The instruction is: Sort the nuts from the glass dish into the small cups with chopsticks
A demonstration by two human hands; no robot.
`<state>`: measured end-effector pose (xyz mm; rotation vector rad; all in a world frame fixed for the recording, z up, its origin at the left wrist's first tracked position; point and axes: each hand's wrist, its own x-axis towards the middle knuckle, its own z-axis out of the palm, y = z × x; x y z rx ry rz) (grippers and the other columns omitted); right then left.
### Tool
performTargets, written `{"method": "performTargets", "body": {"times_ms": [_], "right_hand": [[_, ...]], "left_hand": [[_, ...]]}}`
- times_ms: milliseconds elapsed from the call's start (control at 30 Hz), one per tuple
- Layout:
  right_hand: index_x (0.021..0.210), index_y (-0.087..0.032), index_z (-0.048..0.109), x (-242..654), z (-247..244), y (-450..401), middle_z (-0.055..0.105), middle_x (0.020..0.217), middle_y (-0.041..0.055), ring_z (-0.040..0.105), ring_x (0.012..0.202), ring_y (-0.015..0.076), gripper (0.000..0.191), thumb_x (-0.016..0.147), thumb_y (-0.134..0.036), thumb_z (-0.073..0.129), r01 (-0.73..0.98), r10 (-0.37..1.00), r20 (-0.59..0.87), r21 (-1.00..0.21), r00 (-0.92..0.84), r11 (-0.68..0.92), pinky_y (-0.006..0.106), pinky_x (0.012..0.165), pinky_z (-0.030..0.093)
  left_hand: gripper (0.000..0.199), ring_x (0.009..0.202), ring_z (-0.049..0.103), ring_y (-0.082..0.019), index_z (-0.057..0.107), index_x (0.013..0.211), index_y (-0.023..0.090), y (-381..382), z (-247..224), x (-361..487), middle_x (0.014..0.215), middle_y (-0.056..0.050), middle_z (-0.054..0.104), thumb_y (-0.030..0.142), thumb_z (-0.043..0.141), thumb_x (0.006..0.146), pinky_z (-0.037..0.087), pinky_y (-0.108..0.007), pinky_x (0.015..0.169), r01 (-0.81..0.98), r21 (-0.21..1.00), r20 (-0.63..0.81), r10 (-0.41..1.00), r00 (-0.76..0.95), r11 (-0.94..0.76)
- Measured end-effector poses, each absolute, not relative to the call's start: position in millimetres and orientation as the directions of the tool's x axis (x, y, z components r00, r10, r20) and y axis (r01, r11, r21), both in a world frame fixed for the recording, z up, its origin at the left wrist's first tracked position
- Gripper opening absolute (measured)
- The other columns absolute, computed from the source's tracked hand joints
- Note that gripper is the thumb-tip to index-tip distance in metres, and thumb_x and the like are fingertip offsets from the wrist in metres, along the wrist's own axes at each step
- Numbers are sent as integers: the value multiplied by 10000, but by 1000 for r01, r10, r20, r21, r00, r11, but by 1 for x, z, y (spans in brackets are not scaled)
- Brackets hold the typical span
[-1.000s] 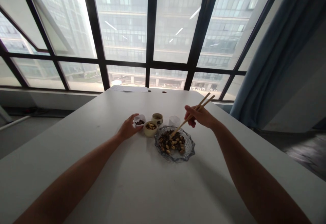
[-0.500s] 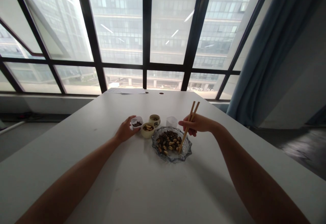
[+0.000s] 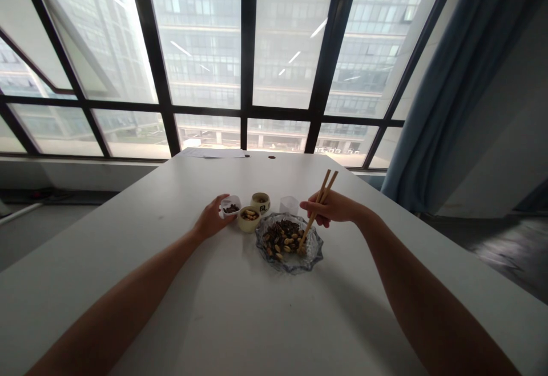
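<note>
My left hand (image 3: 213,218) is closed round the side of a small white plastic cup (image 3: 231,200) with dark seeds in it. In my right hand (image 3: 331,207) is a pair of wooden chopsticks (image 3: 314,211), tips down among the nuts in the glass bowl. That scalloped clear glass bowl (image 3: 315,253) holds dark seeds (image 3: 280,230) and several peanuts in shells (image 3: 287,241). Between my left hand and the bowl stands a cream cup (image 3: 248,225) with peanuts inside. Whether the chopstick tips pinch a peanut, I cannot tell.
Behind the cream cup stands a second cream cup (image 3: 260,201) with a dark character on it. A translucent plastic cup (image 3: 289,205) is behind the glass bowl, near my right fingers. Papers (image 3: 214,153) lie at the white table's (image 3: 240,319) far edge, before the windows.
The chopsticks' tips have shifted slightly left and up within the glass bowl, and their upper ends slightly right. My left hand stays on the white cup.
</note>
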<state>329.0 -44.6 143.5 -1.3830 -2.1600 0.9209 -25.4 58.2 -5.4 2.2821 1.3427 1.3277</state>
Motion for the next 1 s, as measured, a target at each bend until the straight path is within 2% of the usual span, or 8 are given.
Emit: {"method": "performTargets", "body": {"times_ms": [233,433,533,700,833,1000], "right_hand": [[600,-158,641,323,148,-52,650,490,24,601,403,120,526,766,-656,683,667,900,-68,-695,-431,268,216,420,487],[582,-165,630,320,148,-53,630,459,19,584,372,120,530,775,-657,671,649,900,-41,-707,-435,282,213,390,465],[623,-154,660,321,150,-53,631,464,19,579,369,113,559,784,-689,634,603,905,21,-739,-424,300,200,383,449],[614,-149,656,321,154,-52,591,422,20,512,319,96,618,744,-752,625,465,946,218,-830,-241,309,195,329,389],[598,-150,651,319,155,-51,579,408,24,498,307,103,643,687,-786,651,367,952,259,-880,-162,302,208,310,388],[601,-150,660,313,155,-54,590,422,26,515,319,102,642,689,-786,650,389,944,288,-860,-163,330,201,315,392]], "left_hand": [[655,1002,683,-255,527,1285,192,58,-4,-25,1208,-133,681,465,721,722,590,-389,806,607,547,599,776,197,-577],[656,996,685,-252,522,1290,201,58,-4,-24,1214,-129,683,456,724,721,591,-392,808,607,553,595,780,192,-572],[652,999,687,-252,525,1286,201,58,-3,-25,1216,-127,684,454,725,719,593,-388,804,605,549,599,777,196,-576],[649,1015,686,-255,526,1290,197,59,-5,-25,1232,-133,677,449,721,724,595,-383,802,609,546,597,777,199,-576],[652,1011,687,-256,523,1291,198,59,-5,-25,1222,-131,681,435,728,719,594,-384,800,609,552,595,781,190,-570],[643,975,693,-252,533,1284,196,57,-2,-24,1194,-132,691,440,726,721,598,-382,778,607,548,598,777,196,-575]]}}
